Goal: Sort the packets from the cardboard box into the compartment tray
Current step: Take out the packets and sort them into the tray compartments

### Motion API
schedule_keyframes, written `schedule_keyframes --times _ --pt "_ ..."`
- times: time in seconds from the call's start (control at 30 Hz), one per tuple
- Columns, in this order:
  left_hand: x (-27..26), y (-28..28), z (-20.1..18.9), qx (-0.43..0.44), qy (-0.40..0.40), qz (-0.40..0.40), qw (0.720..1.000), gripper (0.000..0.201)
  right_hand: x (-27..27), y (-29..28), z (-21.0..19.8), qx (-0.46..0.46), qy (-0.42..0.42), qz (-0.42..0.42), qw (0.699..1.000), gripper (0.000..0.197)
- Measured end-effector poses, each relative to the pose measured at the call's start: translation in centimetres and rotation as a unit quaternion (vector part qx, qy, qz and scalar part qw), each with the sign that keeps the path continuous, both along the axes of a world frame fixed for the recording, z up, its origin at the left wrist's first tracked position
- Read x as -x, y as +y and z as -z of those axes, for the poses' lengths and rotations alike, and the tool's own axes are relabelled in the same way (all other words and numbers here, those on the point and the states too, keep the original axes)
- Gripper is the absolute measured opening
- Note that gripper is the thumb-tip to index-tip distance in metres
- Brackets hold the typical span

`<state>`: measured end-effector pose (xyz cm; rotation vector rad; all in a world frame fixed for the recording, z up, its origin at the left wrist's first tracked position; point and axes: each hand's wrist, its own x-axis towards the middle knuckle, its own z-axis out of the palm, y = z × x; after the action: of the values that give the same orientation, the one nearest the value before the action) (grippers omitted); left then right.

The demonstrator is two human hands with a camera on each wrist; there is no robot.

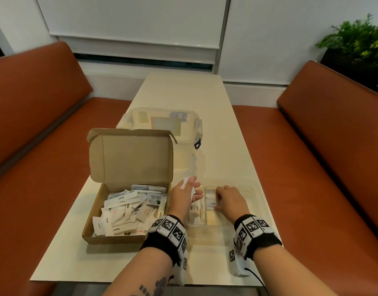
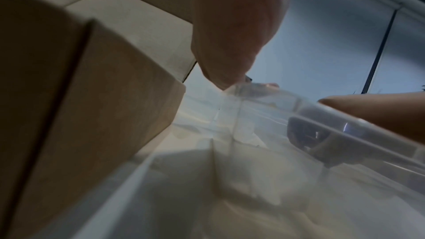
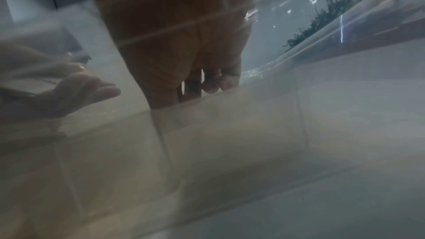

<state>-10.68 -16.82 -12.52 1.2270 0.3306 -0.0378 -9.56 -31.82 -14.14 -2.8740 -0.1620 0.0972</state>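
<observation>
Cream table (image 1: 183, 99), cardboard box (image 1: 128, 210), "Sugar", "Stevia" packets (image 1: 156, 197)

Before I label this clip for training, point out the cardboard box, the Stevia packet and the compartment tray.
cardboard box (image 1: 131, 159): head view, inside of the raised lid.
Stevia packet (image 1: 156, 197): head view, printed face.
compartment tray (image 1: 261, 196): head view, clear right wall.

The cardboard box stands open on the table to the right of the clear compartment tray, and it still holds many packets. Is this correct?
Not quite. In the head view the cardboard box stands to the left of the clear compartment tray, not to the right. The rest holds: the box is open on the table, and many packets still lie in it.
</observation>
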Motion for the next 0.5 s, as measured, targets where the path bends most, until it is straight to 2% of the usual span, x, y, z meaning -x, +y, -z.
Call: schedule_keyframes --times 0.13,0.23,0.33,0.4,0.5 --pt "0.0 0.2 0.0 0.046 0.021 -0.007 0.999 0.011 0.1 0.2 -0.6 -0.046 0.004 0.010 0.999 0.017" --pt "0.0 0.5 -0.1 0.070 0.022 0.000 0.997 0.011 0.3 0.8 -2.0 -0.170 -0.028 0.025 0.985 0.021" --pt "-0.1 0.7 -0.1 0.023 0.025 0.025 0.999 0.016 0.6 2.0 -3.6 -0.303 -0.033 0.004 0.952 0.019" --pt "-0.1 0.7 -0.2 0.001 0.027 0.052 0.998 0.023 0.8 2.7 -4.2 -0.321 -0.029 -0.023 0.946 0.023" --pt "-0.1 0.6 -0.9 0.044 0.037 0.098 0.994 0.041 0.6 3.1 -4.5 -0.322 -0.022 -0.024 0.946 0.037"
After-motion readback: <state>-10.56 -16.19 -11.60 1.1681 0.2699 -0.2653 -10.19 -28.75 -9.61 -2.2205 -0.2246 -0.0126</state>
